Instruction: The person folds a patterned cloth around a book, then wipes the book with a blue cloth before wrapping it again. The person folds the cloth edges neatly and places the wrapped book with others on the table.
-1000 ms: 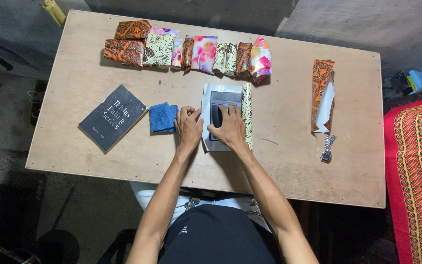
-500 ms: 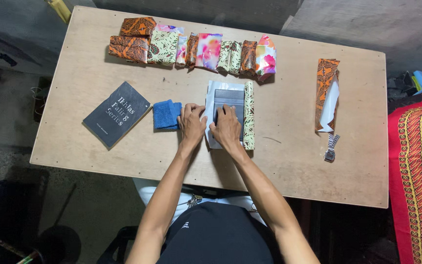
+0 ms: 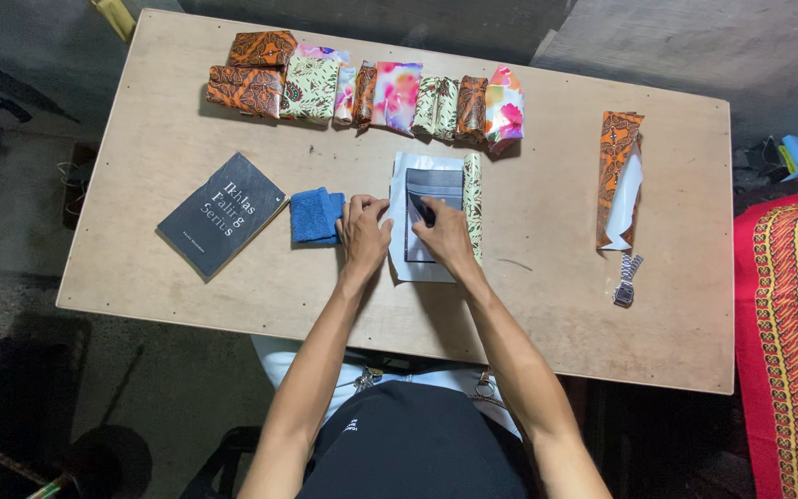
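Paper sheet (image 3: pixel 405 263), white, lies near the middle of the wooden table (image 3: pixel 547 314) with a grey book (image 3: pixel 436 189) on it and a patterned roll edge (image 3: pixel 473 205) along its right side. Your right hand (image 3: pixel 445 238) rests on the book, fingers bent and close together; whether they pinch anything is hard to tell. Your left hand (image 3: pixel 363 233) presses flat, fingers loosely spread, at the sheet's left edge, just beside one folded blue cloth (image 3: pixel 314 215). Further left lies one dark book (image 3: pixel 222 214). About eight wrapped parcels (image 3: pixel 376 92) line the far edge; overlaps blur the count. To the right lie one orange paper strip (image 3: pixel 617 176) and one metal wristwatch (image 3: pixel 627 280).
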